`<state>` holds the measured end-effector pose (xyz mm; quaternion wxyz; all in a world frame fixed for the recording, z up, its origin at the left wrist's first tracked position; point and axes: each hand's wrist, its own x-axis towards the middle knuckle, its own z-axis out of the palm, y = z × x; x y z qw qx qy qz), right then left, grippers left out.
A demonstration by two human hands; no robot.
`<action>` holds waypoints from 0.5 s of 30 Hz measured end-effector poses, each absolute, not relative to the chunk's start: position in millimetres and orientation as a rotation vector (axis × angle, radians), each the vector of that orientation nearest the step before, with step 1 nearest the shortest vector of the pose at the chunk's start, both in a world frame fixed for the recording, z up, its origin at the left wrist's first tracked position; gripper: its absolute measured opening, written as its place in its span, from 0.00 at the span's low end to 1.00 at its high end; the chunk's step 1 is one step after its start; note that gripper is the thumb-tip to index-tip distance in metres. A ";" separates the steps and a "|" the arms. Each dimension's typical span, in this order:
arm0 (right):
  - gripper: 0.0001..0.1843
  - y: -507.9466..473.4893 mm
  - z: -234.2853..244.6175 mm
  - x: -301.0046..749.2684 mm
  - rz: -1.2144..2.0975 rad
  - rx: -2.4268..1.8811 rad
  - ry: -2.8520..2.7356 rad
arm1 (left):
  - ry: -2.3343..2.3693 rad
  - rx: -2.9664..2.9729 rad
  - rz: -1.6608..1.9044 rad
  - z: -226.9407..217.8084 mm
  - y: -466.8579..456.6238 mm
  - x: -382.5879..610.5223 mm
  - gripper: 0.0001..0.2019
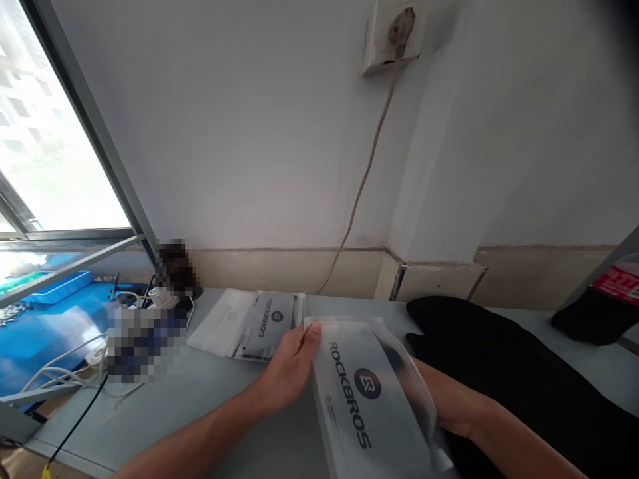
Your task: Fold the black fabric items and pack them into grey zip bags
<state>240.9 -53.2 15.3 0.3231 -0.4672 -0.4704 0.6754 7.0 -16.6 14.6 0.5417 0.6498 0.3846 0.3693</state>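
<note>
With left hand point(292, 366), gripping the far-left corner of a frosted ROCKBROS bag point(344, 372), thumb on the printed face, fingers closed behind. With right hand point(414, 382), reaching in from the right, behind the clear curved edge of the bag; can't tell whether holding anything, fingers hidden by plastic and print.

Held above the worktop point(214, 406), right of center in view. Long axis apparently with the lettering: from far-left down to near-right, near end cut off by the frame. Printed face toward the camera, R at the far end, S at the near end, round logo right of the text.

Just beyond left hand, flat on the worktop: a dark-filled ROCKBROS bag point(273, 324), lettering slanting from far-right to near-left. Touching or just beside it on the left: a whitish bag point(224, 324).

Right, beneath right forearm: black cloth point(509, 379). Farther right: a red-labelled bottle point(616, 289). Far left: a blue tray point(64, 291) and white cables point(64, 366).
</note>
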 end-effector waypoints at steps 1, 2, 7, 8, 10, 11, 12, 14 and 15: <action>0.33 -52.5 14.0 240.9 1.733 -1.237 -1.215 | 0.904 1.530 0.882 14.9 -17.3 6.9 0.28; 0.32 -51.6 12.4 239.8 1.676 -1.262 -1.161 | 0.895 1.507 0.895 15.4 -17.8 6.8 0.27; 0.27 -47.7 9.4 225.9 1.635 -1.209 -0.878 | 0.763 1.411 0.839 15.6 -18.1 6.7 0.24; 0.26 -47.8 10.6 223.3 1.692 -1.134 -0.854 | 0.746 1.427 0.821 14.4 -18.0 7.0 0.26; 0.25 -48.6 14.1 219.0 1.777 -1.029 -0.794 | 0.734 1.484 0.825 11.2 -18.1 7.9 0.28; 0.24 -49.0 15.6 217.3 1.787 -1.029 -0.753 | 0.734 1.519 0.843 9.5 -18.3 8.3 0.28; 0.23 -49.4 16.6 215.9 1.773 -1.054 -0.716 | 0.738 1.555 0.856 8.2 -18.7 8.6 0.28; 0.21 -49.8 16.7 214.2 1.685 -1.146 -0.667 | 0.760 1.621 0.844 7.5 -20.0 8.7 0.28; 0.20 -49.9 15.8 214.1 1.625 -1.197 -0.655 | 0.776 1.644 0.818 8.3 -20.7 8.5 0.28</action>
